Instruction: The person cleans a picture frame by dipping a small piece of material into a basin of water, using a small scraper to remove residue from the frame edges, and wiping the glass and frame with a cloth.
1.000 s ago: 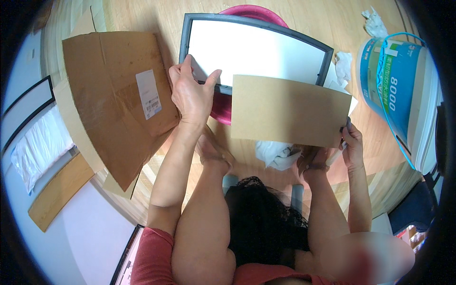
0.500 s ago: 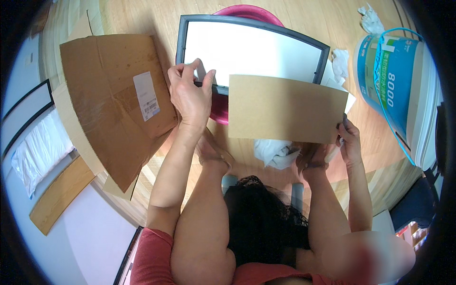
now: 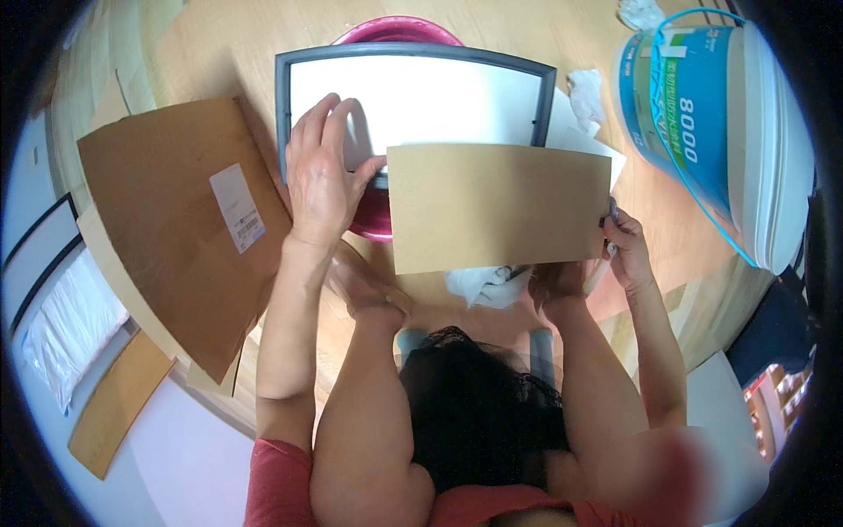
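Note:
A black rectangular frame (image 3: 546, 105) with a white panel (image 3: 439, 101) in it rests on top of a dark pink basin (image 3: 399, 32). My left hand (image 3: 323, 176) lies at the frame's near left corner, its fingers stretched over the white panel. The thumb points to the left edge of a brown board (image 3: 500, 211), which overlaps the frame's near side. At the board's right edge, my right hand (image 3: 630, 250) is closed on it. A small grey and dark item (image 3: 612, 213) also shows by those fingers, too small to make out.
A cardboard box (image 3: 171, 202) with a white label stands at left. At right is a blue and white bucket (image 3: 685, 132) with a blue cord. Crumpled white paper (image 3: 586, 97) and a white wad (image 3: 483, 285) lie on the wooden floor. My bare feet flank the basin.
My left hand's fingers have stretched further over the white panel, and its thumb has come to the brown board's left edge. My right hand keeps its hold. The whole view has shifted.

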A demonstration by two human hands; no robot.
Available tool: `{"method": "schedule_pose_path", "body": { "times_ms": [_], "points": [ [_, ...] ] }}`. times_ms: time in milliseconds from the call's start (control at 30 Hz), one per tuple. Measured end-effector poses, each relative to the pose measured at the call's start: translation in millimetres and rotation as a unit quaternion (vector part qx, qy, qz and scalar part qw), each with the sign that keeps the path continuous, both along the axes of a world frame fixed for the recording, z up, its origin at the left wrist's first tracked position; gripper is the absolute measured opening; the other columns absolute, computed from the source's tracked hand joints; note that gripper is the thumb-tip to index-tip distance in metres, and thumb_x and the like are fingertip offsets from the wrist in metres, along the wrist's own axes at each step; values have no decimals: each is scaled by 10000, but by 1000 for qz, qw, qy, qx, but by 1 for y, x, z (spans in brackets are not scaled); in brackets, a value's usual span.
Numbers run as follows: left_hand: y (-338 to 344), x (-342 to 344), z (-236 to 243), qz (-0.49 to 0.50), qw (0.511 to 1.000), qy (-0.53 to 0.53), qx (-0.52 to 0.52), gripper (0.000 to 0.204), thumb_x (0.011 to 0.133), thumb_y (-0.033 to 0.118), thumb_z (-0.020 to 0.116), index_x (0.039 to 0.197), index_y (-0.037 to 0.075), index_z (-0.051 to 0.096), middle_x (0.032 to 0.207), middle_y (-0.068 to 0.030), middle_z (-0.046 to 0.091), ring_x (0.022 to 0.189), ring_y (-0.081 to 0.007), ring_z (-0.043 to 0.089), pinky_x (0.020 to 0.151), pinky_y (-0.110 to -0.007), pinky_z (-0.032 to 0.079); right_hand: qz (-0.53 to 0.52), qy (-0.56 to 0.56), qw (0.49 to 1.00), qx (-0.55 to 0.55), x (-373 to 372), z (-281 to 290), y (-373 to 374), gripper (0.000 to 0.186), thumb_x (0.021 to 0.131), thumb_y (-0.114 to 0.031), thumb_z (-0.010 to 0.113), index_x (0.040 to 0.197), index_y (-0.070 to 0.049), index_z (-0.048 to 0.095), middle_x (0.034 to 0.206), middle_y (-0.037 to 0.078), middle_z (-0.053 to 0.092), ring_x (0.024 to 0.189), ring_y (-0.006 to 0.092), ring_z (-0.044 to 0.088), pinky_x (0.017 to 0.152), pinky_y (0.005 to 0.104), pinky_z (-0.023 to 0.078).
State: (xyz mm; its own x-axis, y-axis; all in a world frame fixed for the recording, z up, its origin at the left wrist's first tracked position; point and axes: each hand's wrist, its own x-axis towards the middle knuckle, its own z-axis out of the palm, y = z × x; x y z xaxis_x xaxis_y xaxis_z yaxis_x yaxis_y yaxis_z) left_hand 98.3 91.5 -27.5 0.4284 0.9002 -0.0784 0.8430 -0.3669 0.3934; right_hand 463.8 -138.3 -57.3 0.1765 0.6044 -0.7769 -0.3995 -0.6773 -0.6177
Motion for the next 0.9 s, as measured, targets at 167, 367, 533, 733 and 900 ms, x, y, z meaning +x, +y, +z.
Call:
{"method": "schedule_pose_path", "body": {
  "times_ms": [167,367,533,733,900],
  "points": [
    [27,24,7,-172,985,-8,-35,819,580,86,840,1323,109,496,1382,-93,476,1278,-303,428,1043,-437,379,-19,2,1000,-20,6,4,-13,141,914,-202,640,924,-62,650,757,-40,602,577,47,498,467,207,370],
    [36,43,4,-258,964,65,14,945,545,154,861,1388,149,435,1415,-93,430,1319,-312,385,1070,-448,366,-31,0,999,-17,6,6,-17,145,900,-206,661,911,-61,662,754,-42,601,573,48,495,464,208,374],
    [39,48,4,-261,962,78,22,935,526,192,875,1356,128,448,1357,-112,458,1274,-322,425,1034,-448,387,-6,-15,1000,-18,11,4,-20,132,922,-198,622,951,-71,642,752,-49,586,581,39,511,450,195,368],
    [48,55,1,-255,965,36,43,823,566,155,855,1291,56,479,1273,-121,506,1185,-317,485,980,-422,411,-14,-7,1000,-17,12,6,-19,130,915,-207,633,949,-82,644,747,-55,585,572,36,508,445,189,366],
    [51,60,2,-246,968,22,41,722,610,146,831,1245,38,506,1199,-132,532,1133,-321,503,964,-417,407,-11,-5,1000,-6,14,4,-18,121,919,-201,627,958,-87,645,752,-59,587,564,31,503,440,186,371]
  ]
}}
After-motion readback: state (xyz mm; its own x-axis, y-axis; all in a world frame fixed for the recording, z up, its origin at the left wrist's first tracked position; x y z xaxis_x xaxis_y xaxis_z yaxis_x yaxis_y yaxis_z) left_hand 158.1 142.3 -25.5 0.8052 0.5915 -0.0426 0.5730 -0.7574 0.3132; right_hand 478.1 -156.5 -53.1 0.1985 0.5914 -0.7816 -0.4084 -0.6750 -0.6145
